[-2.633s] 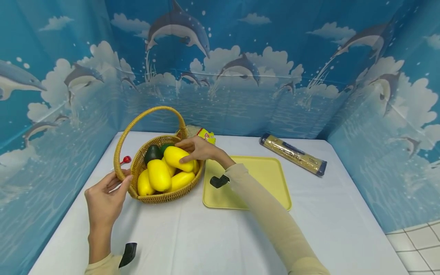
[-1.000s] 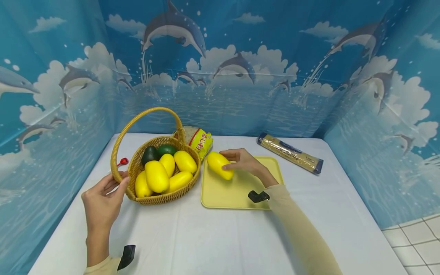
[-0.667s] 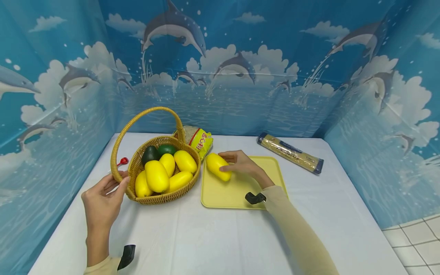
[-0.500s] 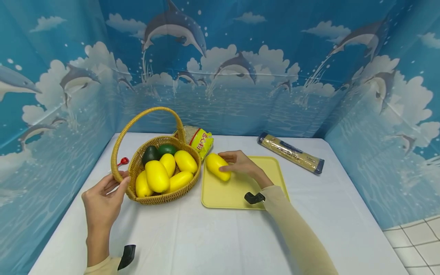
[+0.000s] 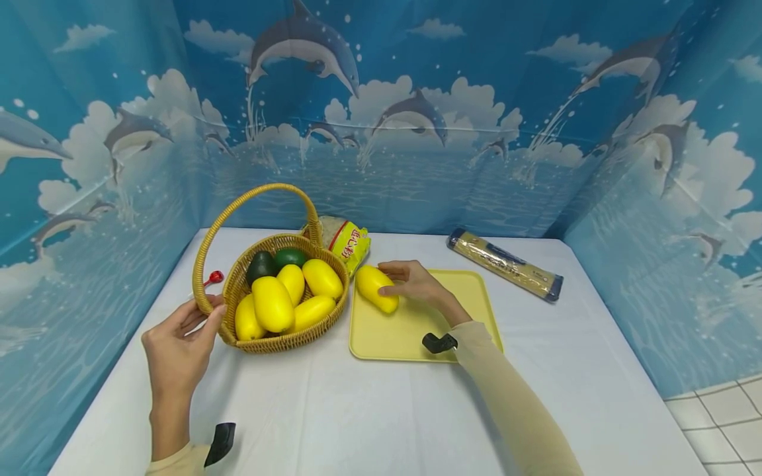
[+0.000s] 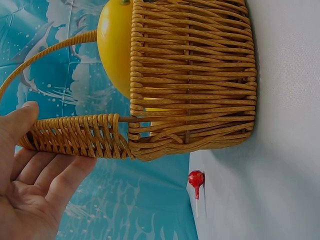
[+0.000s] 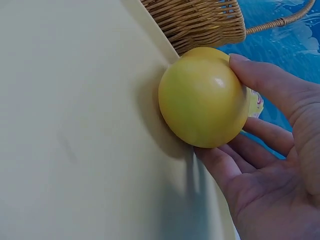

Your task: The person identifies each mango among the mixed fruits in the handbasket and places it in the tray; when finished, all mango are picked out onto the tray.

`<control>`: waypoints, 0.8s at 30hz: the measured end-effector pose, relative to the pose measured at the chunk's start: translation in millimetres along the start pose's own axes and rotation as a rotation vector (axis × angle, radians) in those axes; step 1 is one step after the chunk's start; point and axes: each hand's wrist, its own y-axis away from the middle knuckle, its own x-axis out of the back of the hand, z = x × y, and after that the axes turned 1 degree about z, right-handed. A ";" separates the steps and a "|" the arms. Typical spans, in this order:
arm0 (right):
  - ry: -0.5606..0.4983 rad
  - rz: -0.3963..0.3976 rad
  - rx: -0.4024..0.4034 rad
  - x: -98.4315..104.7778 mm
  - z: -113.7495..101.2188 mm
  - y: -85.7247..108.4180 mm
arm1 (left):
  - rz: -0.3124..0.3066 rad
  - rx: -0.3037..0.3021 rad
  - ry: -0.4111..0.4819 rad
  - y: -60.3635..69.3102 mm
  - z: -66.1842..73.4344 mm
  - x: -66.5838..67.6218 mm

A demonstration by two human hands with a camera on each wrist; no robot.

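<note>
My left hand [image 5: 181,344] holds the foot of the wicker basket's handle [image 5: 205,301], thumb on one side and fingers on the other, as the left wrist view also shows. The basket [image 5: 286,344] contains several yellow mangoes [image 5: 274,305] and two dark green avocados [image 5: 260,267]. To its right, my right hand [image 5: 417,284] grips another mango [image 5: 376,289] between thumb and fingers at the left part of a pale yellow tray [image 5: 417,337]. In the right wrist view this mango [image 7: 202,100] is end-on, against or just over the tray surface.
A red lollipop [image 5: 216,277] lies left of the basket. Behind the basket sits a yellow-and-clear food bag [image 5: 350,244]. At the back right a long gold packet [image 5: 506,266] rests on the white tabletop [image 5: 357,416]. Dolphin-print curtains [image 5: 381,178] close off the back and sides.
The right hand has carried one mango rightward out of the basket to the tray's left part, then shifted slightly left and lower. The left hand has stayed on the handle.
</note>
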 end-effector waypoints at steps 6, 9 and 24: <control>-0.011 -0.005 0.006 1.4 0.1 0.8 | 0.002 -0.013 0.003 -0.1 -1.1 0.1; -0.017 -0.002 0.003 2.2 -0.3 2.4 | 0.002 -0.017 0.007 -0.5 -1.4 0.1; -0.072 -0.024 0.011 12.0 5.6 9.1 | 0.007 -0.018 0.014 0.5 -0.3 0.6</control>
